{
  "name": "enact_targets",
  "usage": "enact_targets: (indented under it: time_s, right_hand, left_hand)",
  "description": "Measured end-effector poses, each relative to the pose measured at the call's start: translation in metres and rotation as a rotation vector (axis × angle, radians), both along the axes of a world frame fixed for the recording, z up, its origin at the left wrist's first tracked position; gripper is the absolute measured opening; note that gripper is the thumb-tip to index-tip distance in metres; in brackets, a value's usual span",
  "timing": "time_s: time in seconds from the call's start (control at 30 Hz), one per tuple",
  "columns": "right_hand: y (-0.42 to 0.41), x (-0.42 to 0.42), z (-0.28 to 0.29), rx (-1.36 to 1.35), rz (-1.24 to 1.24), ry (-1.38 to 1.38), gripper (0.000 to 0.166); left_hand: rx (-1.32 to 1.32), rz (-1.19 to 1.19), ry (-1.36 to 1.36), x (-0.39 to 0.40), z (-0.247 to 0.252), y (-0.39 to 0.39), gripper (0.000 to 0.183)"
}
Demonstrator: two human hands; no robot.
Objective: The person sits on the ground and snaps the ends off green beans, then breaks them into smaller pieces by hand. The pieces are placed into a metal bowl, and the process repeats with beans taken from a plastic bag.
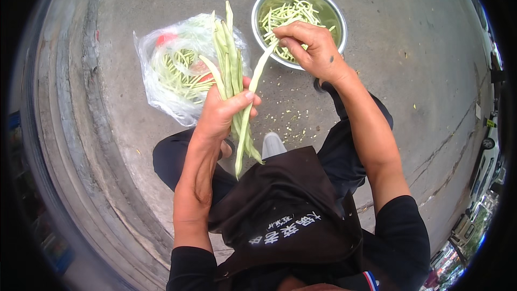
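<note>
My left hand (226,107) grips a bunch of long green beans (229,60), which stand nearly upright in the fist. One pale green bean (258,68) slants across the front of the bunch, under my left thumb. Its upper end is pinched between the thumb and fingers of my right hand (311,46). Behind that hand, a round steel basin (342,44) stands on the ground with many beans (293,14) inside. Left of the bunch lies a clear plastic bag (161,103), its mouth showing more beans (181,58) and patches of red.
Small bean scraps (297,123) are scattered over the concrete ground (404,48) between my feet. A grey-white object (273,144) stands there, partly behind my dark apron (282,202), which bears writing. Stone steps (80,129) run along the left. Parked vehicles (484,161) line the far right.
</note>
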State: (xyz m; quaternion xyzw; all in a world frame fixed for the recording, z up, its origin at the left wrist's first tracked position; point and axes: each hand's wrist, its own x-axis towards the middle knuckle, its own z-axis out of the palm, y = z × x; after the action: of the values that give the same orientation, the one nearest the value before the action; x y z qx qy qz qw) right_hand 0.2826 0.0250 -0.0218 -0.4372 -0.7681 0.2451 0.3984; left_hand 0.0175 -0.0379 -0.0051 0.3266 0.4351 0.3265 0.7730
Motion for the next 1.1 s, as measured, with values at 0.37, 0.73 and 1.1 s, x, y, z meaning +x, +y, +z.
enact_targets:
  time_s: [0.37,0.73,1.1]
  right_hand:
    - [-0.008,-0.011,0.007,0.170,0.079,-0.142,0.026]
    - [-0.022,-0.035,-0.010,-0.934,-0.125,0.993,0.014]
    - [-0.025,-0.044,0.003,-1.148,0.437,1.415,0.018]
  left_hand:
    - [-0.027,-0.019,-0.160,-0.014,-0.001,0.000,0.042]
    - [0.045,0.246,-0.054,-0.015,-0.001,0.009,0.039]
    - [-0.043,0.132,-0.211,-0.007,0.001,0.001,0.039]
